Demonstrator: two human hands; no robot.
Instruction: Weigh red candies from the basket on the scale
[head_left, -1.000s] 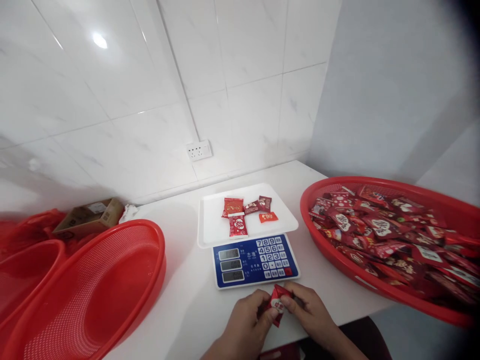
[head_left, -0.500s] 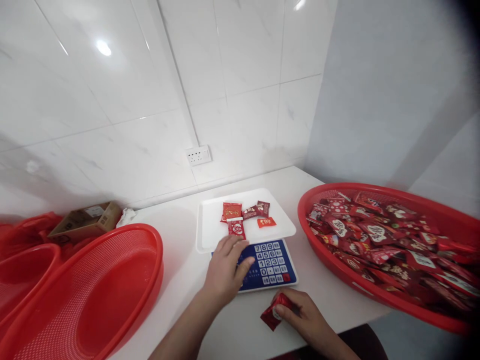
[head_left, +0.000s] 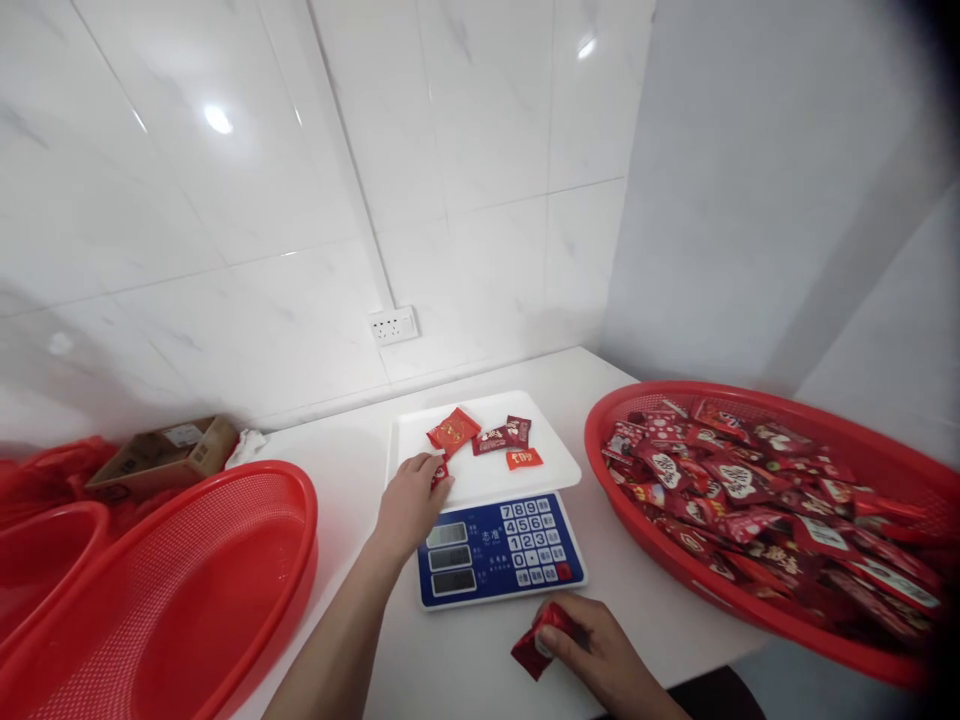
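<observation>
My left hand is at the front left of the white weighing tray, its fingers closed over a small red candy packet that is mostly hidden. On the same tray lie a red square packet, dark red packets and an orange-red packet. The blue keypad and display panel of the scale is just in front of the tray. Below that panel, my right hand pinches a dark red shiny candy packet above the table.
At the right stands a red oval basket heaped with red candy packets. Another red basket is on the left, beside a further red basket and an open cardboard box. A wall socket is behind the table.
My left hand has moved left off the scale's panel, uncovering its displays, and now grips the packet at the tray's front left. The red square packet has turned. My right hand still holds its packet.
</observation>
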